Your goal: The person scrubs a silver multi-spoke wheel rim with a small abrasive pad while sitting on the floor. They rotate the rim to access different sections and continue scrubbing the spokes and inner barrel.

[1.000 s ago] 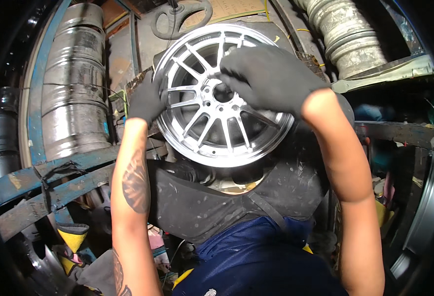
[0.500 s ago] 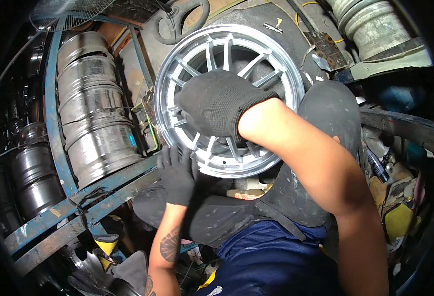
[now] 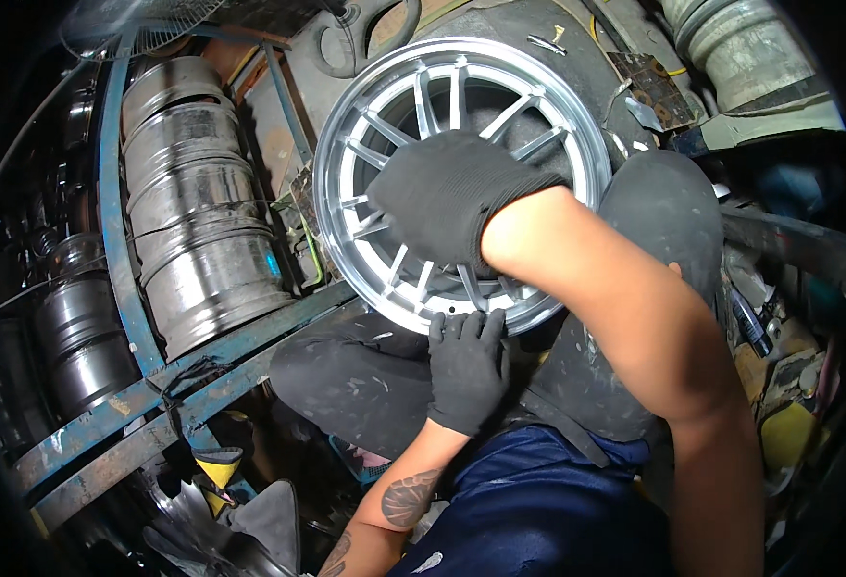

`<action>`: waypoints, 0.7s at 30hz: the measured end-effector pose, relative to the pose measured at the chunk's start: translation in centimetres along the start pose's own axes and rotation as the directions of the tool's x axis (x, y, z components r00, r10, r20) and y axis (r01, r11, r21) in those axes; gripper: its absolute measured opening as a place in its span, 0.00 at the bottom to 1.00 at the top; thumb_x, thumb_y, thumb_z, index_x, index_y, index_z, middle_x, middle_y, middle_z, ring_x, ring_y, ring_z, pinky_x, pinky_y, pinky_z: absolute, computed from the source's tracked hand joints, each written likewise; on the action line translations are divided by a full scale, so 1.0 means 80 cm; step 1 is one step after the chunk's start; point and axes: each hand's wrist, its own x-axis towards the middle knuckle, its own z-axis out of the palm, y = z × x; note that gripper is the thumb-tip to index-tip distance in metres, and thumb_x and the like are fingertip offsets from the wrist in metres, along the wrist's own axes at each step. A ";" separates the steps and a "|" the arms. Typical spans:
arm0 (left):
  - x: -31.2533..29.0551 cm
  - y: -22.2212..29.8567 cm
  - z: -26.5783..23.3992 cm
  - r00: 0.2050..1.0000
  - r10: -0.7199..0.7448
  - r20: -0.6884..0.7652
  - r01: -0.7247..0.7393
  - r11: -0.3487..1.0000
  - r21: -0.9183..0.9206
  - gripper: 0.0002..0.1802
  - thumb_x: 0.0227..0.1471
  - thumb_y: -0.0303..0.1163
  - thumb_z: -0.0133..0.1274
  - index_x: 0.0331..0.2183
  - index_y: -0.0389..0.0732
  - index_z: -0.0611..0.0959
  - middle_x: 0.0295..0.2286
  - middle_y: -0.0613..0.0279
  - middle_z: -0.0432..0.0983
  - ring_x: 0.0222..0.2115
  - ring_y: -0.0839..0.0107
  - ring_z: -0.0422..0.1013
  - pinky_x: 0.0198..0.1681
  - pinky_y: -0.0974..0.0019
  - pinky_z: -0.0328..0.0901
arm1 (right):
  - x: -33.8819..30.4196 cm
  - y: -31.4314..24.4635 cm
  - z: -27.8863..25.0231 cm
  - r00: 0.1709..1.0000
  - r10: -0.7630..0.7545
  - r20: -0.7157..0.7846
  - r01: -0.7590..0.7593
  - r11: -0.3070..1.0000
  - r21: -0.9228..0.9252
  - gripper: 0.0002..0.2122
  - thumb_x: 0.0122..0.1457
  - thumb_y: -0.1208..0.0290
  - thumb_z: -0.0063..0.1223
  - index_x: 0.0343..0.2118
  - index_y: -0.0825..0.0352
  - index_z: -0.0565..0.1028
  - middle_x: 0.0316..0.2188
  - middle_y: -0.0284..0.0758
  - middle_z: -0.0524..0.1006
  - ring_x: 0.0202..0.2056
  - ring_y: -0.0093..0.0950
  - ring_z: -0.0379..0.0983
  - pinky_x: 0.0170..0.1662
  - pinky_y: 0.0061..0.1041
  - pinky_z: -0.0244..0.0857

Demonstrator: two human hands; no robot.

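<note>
A silver multi-spoke alloy wheel lies face up in front of my crossed legs. My right hand, in a black knit glove, is over the wheel's centre and covers the hub. It looks curled into a fist; its fingertips and anything under them are hidden. At the wheel's near edge is my left hand, also gloved in black. Its fingers are stretched and slightly apart, with the tips resting on the rim lip beside a small round hole.
Stacked metal wheel barrels stand at left behind a blue metal frame. A fan is at the upper left. More barrels sit at the upper right. Clutter, including a dark tube, lies by my right knee.
My left hand has moved right along the near rim, from the lower left to the bottom of the wheel. The right hand stays over the centre. The whole view has shifted slightly.
</note>
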 end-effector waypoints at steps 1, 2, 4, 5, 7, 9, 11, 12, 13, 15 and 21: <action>-0.001 -0.004 -0.004 1.000 0.022 -0.007 -0.022 1.000 -0.021 0.25 0.51 0.35 0.58 0.52 0.42 0.80 0.45 0.53 0.77 0.51 0.55 0.71 0.63 0.41 0.53 | -0.004 0.003 -0.013 0.999 0.033 0.019 -0.032 0.999 -0.032 0.12 0.60 0.67 0.53 0.39 0.65 0.84 0.37 0.46 0.84 0.41 0.43 0.83 0.49 0.43 0.74; -0.002 -0.009 -0.015 0.999 0.048 0.012 -0.048 0.999 -0.007 0.27 0.51 0.34 0.57 0.54 0.42 0.80 0.47 0.54 0.77 0.51 0.55 0.71 0.63 0.42 0.54 | -0.006 0.010 -0.016 0.997 0.071 -0.007 -0.071 0.997 -0.007 0.12 0.60 0.68 0.52 0.40 0.65 0.84 0.38 0.46 0.84 0.42 0.43 0.83 0.50 0.43 0.74; -0.004 -0.026 -0.027 0.997 0.057 0.046 -0.061 0.995 0.075 0.28 0.50 0.34 0.58 0.54 0.42 0.79 0.48 0.54 0.77 0.52 0.55 0.71 0.63 0.43 0.54 | -0.004 0.027 -0.022 0.991 0.116 -0.066 -0.116 0.993 -0.010 0.11 0.60 0.68 0.53 0.41 0.64 0.84 0.41 0.45 0.83 0.43 0.44 0.82 0.51 0.43 0.74; -0.007 -0.035 -0.031 0.996 0.060 0.064 -0.067 0.991 0.116 0.28 0.50 0.34 0.58 0.54 0.42 0.79 0.48 0.55 0.77 0.52 0.55 0.71 0.63 0.43 0.54 | -0.003 0.030 -0.024 0.990 0.128 -0.067 -0.128 0.992 0.003 0.11 0.59 0.68 0.54 0.41 0.64 0.84 0.41 0.45 0.83 0.44 0.44 0.82 0.51 0.43 0.74; -0.009 -0.046 -0.034 0.994 0.042 0.100 -0.059 0.983 0.174 0.28 0.50 0.36 0.57 0.54 0.42 0.79 0.50 0.52 0.77 0.54 0.53 0.70 0.62 0.43 0.55 | -0.002 0.036 -0.033 0.984 0.158 -0.077 -0.157 0.987 0.020 0.12 0.58 0.67 0.56 0.41 0.64 0.84 0.41 0.46 0.83 0.44 0.45 0.81 0.50 0.43 0.74; -0.014 -0.044 -0.031 0.991 0.007 0.137 -0.031 0.984 0.174 0.28 0.51 0.37 0.56 0.54 0.41 0.79 0.50 0.51 0.77 0.54 0.51 0.70 0.62 0.43 0.55 | 0.004 0.045 -0.024 0.973 0.168 -0.157 -0.156 0.984 0.090 0.12 0.55 0.67 0.58 0.41 0.63 0.84 0.39 0.47 0.83 0.43 0.46 0.81 0.48 0.43 0.75; -0.008 -0.037 -0.020 0.997 0.036 0.066 -0.049 0.977 0.209 0.24 0.51 0.36 0.55 0.51 0.41 0.80 0.45 0.51 0.78 0.51 0.52 0.72 0.56 0.46 0.60 | -0.001 0.036 -0.042 0.986 0.166 -0.007 -0.166 0.986 -0.011 0.13 0.60 0.71 0.51 0.43 0.68 0.85 0.45 0.48 0.83 0.47 0.43 0.82 0.50 0.38 0.75; -0.002 -0.030 -0.015 0.998 0.023 0.054 -0.031 0.986 0.166 0.21 0.50 0.35 0.55 0.48 0.41 0.80 0.43 0.53 0.78 0.49 0.53 0.72 0.54 0.46 0.62 | -0.001 0.035 -0.039 0.982 0.188 0.002 -0.188 0.982 -0.024 0.13 0.59 0.72 0.52 0.42 0.67 0.86 0.44 0.47 0.84 0.46 0.42 0.83 0.49 0.38 0.76; 0.007 -0.019 -0.012 0.999 0.012 0.044 -0.018 0.993 0.116 0.19 0.49 0.33 0.55 0.45 0.41 0.80 0.40 0.55 0.78 0.47 0.54 0.73 0.51 0.47 0.63 | -0.001 0.036 -0.037 0.980 0.193 0.048 -0.194 0.981 0.002 0.12 0.58 0.73 0.52 0.41 0.66 0.86 0.43 0.47 0.84 0.46 0.42 0.83 0.49 0.38 0.76; 0.029 -0.002 -0.007 0.987 -0.003 0.161 -0.024 0.986 0.162 0.15 0.52 0.36 0.54 0.41 0.39 0.80 0.32 0.54 0.80 0.36 0.54 0.77 0.43 0.51 0.67 | 0.003 0.031 -0.029 0.980 0.158 0.119 -0.162 0.987 0.022 0.13 0.58 0.72 0.52 0.40 0.67 0.86 0.42 0.47 0.84 0.45 0.43 0.83 0.48 0.38 0.76; 0.052 0.046 -0.010 0.983 0.184 -0.017 -0.183 0.982 0.046 0.11 0.57 0.37 0.53 0.33 0.39 0.81 0.25 0.52 0.79 0.25 0.56 0.77 0.33 0.51 0.67 | 0.019 0.001 0.029 0.974 0.045 0.220 -0.038 0.999 -0.037 0.13 0.58 0.68 0.51 0.39 0.67 0.85 0.41 0.47 0.84 0.43 0.44 0.83 0.47 0.41 0.76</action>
